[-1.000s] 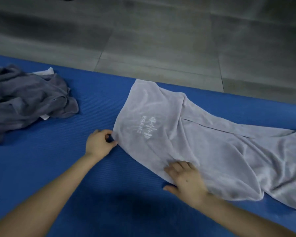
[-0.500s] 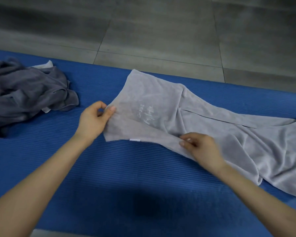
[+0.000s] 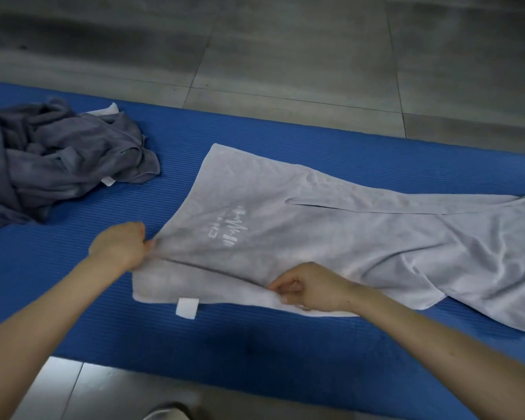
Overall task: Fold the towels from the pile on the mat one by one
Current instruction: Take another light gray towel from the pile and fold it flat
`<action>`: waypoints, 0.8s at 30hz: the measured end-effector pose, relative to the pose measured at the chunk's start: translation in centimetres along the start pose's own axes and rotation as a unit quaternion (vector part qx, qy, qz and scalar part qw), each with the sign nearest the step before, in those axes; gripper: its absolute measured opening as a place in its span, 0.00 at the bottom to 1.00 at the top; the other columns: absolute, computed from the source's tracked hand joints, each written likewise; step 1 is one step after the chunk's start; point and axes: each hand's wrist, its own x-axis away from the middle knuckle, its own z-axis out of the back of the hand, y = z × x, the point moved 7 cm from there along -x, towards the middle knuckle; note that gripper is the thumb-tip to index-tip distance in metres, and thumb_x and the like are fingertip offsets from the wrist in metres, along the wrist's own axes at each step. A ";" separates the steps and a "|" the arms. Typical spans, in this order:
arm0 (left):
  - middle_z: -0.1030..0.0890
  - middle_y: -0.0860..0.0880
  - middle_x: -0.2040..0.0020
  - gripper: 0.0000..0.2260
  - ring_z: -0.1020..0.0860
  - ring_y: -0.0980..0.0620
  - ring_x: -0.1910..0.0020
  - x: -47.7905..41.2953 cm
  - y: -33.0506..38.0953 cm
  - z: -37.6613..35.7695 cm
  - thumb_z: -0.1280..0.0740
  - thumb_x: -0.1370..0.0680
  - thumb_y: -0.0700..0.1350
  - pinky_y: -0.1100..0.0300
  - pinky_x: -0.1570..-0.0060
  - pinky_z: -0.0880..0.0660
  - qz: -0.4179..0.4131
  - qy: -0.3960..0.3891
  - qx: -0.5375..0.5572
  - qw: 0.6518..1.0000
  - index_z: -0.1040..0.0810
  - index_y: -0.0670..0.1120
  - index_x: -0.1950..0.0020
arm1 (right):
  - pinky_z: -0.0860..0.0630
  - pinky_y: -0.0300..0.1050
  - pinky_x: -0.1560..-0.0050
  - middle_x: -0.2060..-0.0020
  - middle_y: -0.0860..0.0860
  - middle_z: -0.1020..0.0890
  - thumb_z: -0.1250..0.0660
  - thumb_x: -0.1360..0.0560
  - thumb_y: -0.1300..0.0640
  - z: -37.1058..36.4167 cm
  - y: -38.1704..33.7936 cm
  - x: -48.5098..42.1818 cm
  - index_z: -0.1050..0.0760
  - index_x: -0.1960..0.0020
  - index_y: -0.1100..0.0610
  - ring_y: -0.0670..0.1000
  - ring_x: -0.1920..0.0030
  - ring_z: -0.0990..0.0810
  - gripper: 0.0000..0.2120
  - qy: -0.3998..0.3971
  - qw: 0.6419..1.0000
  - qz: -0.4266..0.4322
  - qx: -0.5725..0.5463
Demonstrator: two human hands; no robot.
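Note:
A light grey towel (image 3: 331,225) with a white printed logo lies stretched across the blue mat (image 3: 255,344), running off to the right. Its near left edge is turned under, and a white label (image 3: 187,307) sticks out below it. My left hand (image 3: 120,248) pinches the towel's left edge. My right hand (image 3: 311,286) pinches the near edge along the fold. A pile of darker grey towels (image 3: 58,159) lies crumpled at the mat's left end.
Grey floor tiles (image 3: 285,56) lie beyond the mat and also in front of its near edge (image 3: 73,389). A bit of a shoe or foot (image 3: 167,413) shows at the bottom.
Both hands lifted the towel's left end and pulled it toward me, laying the near edge down so the label now shows. The logo has shifted right and farther away.

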 end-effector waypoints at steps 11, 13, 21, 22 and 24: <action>0.25 0.41 0.46 0.10 0.29 0.40 0.47 -2.3 15.5 1.1 0.40 0.22 0.40 0.47 0.50 0.28 -0.276 0.196 -0.040 0.940 0.24 0.40 0.43 | 0.27 0.45 0.50 0.51 0.53 0.16 0.37 0.22 0.56 14.5 6.3 2.0 0.20 0.46 0.55 0.55 0.48 0.19 0.09 0.375 0.910 -0.111 0.135; 0.25 0.43 0.43 0.12 0.29 0.42 0.44 -4.1 18.4 2.0 0.41 0.22 0.39 0.50 0.46 0.30 -0.294 0.210 -0.083 0.929 0.25 0.42 0.41 | 0.27 0.48 0.48 0.48 0.57 0.17 0.39 0.22 0.55 17.9 8.0 1.4 0.21 0.44 0.57 0.59 0.46 0.21 0.11 0.410 0.889 -0.142 0.145; 0.24 0.46 0.41 0.15 0.29 0.44 0.44 -13.1 23.7 3.5 0.43 0.21 0.41 0.53 0.44 0.31 -0.293 0.193 -0.111 0.930 0.26 0.49 0.36 | 0.32 0.52 0.39 0.42 0.54 0.23 0.34 0.24 0.48 23.4 14.2 -2.5 0.26 0.36 0.54 0.58 0.39 0.30 0.19 0.351 0.880 -0.235 0.218; 0.24 0.45 0.42 0.13 0.29 0.44 0.44 -13.6 23.6 3.4 0.42 0.20 0.43 0.53 0.46 0.31 -0.290 0.191 -0.105 0.932 0.26 0.48 0.37 | 0.32 0.51 0.41 0.47 0.54 0.21 0.33 0.25 0.49 23.6 14.3 -2.7 0.23 0.41 0.54 0.58 0.42 0.27 0.15 0.356 0.878 -0.221 0.229; 0.24 0.45 0.43 0.12 0.30 0.44 0.44 -14.1 23.5 3.1 0.41 0.20 0.47 0.53 0.46 0.33 -0.289 0.190 -0.092 0.934 0.26 0.47 0.38 | 0.32 0.49 0.46 0.55 0.52 0.19 0.32 0.26 0.50 23.5 14.0 -2.8 0.20 0.49 0.54 0.56 0.48 0.24 0.10 0.362 0.877 -0.195 0.248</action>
